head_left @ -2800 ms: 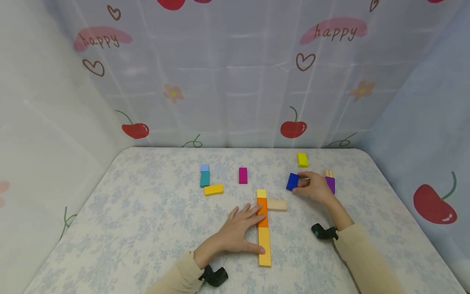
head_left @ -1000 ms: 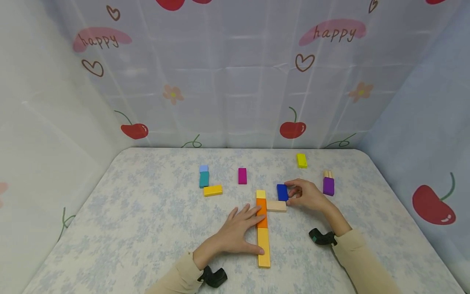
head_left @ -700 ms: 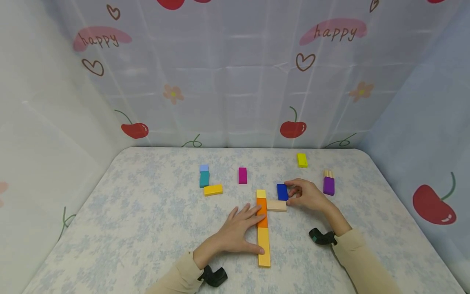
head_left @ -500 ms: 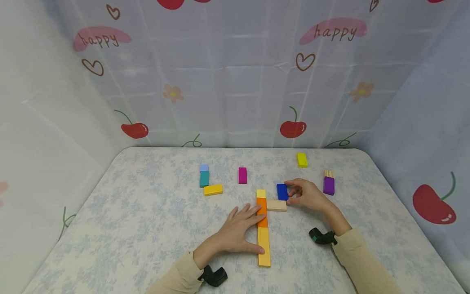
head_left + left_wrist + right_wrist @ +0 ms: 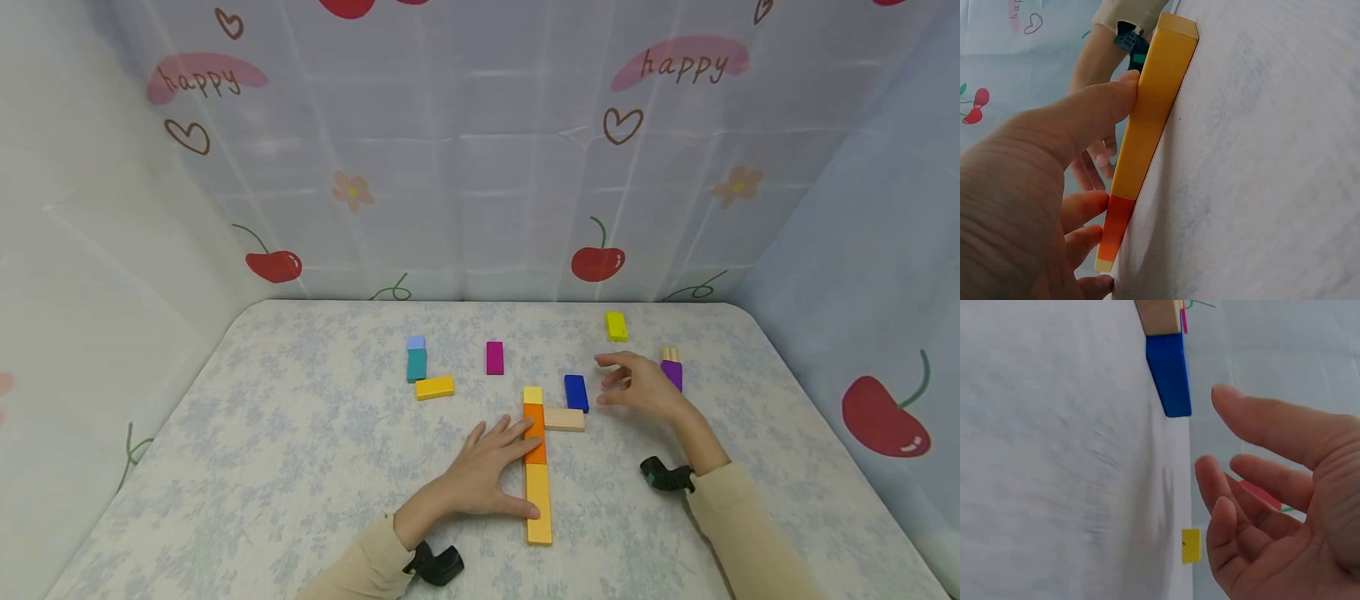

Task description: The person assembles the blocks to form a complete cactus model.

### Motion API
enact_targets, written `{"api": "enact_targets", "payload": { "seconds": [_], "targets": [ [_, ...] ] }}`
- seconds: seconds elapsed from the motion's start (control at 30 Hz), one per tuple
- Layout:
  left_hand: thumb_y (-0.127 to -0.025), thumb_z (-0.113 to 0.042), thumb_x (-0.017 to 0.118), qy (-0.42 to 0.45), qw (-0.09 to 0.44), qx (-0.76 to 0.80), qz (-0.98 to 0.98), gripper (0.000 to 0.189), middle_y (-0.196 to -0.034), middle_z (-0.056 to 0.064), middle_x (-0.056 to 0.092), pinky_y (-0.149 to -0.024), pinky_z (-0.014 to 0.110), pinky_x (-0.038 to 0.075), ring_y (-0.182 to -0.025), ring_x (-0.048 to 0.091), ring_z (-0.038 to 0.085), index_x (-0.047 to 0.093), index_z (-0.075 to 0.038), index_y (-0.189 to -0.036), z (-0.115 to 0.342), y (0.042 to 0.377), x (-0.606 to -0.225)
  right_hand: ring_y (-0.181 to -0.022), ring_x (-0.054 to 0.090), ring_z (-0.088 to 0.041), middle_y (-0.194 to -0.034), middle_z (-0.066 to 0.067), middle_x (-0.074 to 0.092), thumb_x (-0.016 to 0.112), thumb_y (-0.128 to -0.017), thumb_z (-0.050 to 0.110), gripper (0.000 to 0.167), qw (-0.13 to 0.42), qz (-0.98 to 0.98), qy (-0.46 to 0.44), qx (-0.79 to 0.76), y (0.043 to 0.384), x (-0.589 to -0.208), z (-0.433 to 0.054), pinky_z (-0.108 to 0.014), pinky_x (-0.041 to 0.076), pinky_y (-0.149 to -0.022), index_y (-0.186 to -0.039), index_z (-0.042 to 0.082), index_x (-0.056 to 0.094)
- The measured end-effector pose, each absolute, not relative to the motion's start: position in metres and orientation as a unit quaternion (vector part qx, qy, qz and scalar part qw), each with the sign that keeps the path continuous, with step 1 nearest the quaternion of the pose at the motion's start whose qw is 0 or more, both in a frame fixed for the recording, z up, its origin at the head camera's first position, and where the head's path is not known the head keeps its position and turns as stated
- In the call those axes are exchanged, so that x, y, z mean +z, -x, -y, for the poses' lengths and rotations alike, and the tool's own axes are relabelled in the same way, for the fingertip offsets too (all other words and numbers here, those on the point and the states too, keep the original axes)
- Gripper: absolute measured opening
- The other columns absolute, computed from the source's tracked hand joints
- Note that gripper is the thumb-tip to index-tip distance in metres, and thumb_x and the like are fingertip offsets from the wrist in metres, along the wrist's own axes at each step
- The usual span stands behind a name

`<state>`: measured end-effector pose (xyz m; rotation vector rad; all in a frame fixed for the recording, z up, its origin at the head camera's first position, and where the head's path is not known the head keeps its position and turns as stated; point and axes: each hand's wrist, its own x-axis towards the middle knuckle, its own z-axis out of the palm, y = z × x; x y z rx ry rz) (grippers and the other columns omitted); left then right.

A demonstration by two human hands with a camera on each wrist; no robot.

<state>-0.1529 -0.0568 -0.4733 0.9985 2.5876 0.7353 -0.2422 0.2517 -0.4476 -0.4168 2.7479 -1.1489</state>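
Loosened right hand off blue block

Row of blocks on a table
A side block touches its right side — a second block just behind. The left hand touches the row from the left; the right hand is right of the second block.

The left hand rested its thumb on the long yellow block, 2 fingertips against the orange block.
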Motion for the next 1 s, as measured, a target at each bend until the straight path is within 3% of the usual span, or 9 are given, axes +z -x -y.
{"api": "enact_targets", "payload": {
  "seconds": [0.4,0.73,1.0],
  "targets": [
    [-0.078,-0.058,0.074,-0.349,0.136,0.263,-0.889,0.088,-0.164,-0.005,0.017,-0.119,0.061,0.006,-0.153,0.009,0.029,0.037,-0.026,-0.152,0.058,0.153,-0.475,-0.116,0.055,-0.042,-0.142,-0.027,0.043,0.072,-0.087,0.011,0.07,-0.011,-0.935,0.024,-0.355,0.286,-0.436,-0.258,-0.053,0.052,-0.093,-0.147,-0.001,0.039],
    [-0.078,-0.058,0.074,-0.351,0.136,0.261,-0.889,0.089,-0.164,-0.004,0.017,-0.119,0.062,0.006,-0.153,0.01,0.031,0.037,-0.026,-0.152,0.057,0.153,-0.475,-0.123,0.049,-0.048,-0.146,-0.033,0.036,0.072,-0.087,0.013,0.076,0.022,-0.944,-0.021,-0.329,0.319,-0.44,-0.264,-0.055,0.045,-0.103,-0.148,-0.008,0.032],
    [-0.078,-0.058,0.074,-0.356,0.129,0.257,-0.889,0.089,-0.164,-0.003,0.018,-0.118,0.063,0.008,-0.152,0.011,0.032,0.037,-0.026,-0.152,0.057,0.153,-0.476,-0.136,0.032,-0.048,-0.15,-0.034,0.032,0.072,-0.085,0.016,0.084,0.076,-0.944,-0.064,-0.315,0.335,-0.445,-0.266,-0.058,0.029,-0.115,-0.151,-0.007,0.024]
  ]
}}
